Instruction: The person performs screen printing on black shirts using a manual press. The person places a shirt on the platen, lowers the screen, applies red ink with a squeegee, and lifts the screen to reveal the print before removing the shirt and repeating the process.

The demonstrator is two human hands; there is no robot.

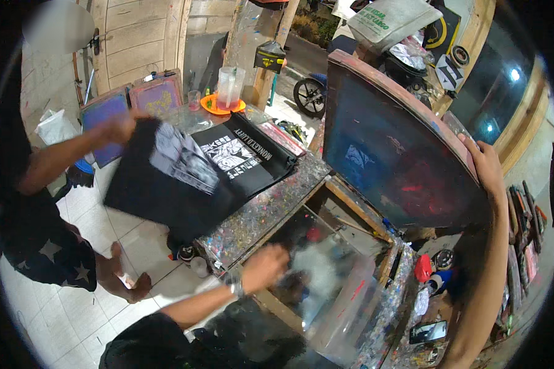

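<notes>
I'm seeing a pink-red edge on the screen frame (415, 101) in the right hand (485, 165); its mesh (394, 178) is going from blue to dark red, pale motif (358, 156) sitting on the blue. Ahead of the left hand (264, 269), the tabletop (228, 243) is showing multicolour speckle; farther off, black sheets (261, 178) are carrying white-grey prints and a plate (207, 106) is reading orange.

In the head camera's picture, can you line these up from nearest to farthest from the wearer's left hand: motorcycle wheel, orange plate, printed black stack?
From the left hand:
1. Printed black stack, just ahead.
2. Orange plate, behind the stack.
3. Motorcycle wheel, outside, farthest ahead.
</notes>
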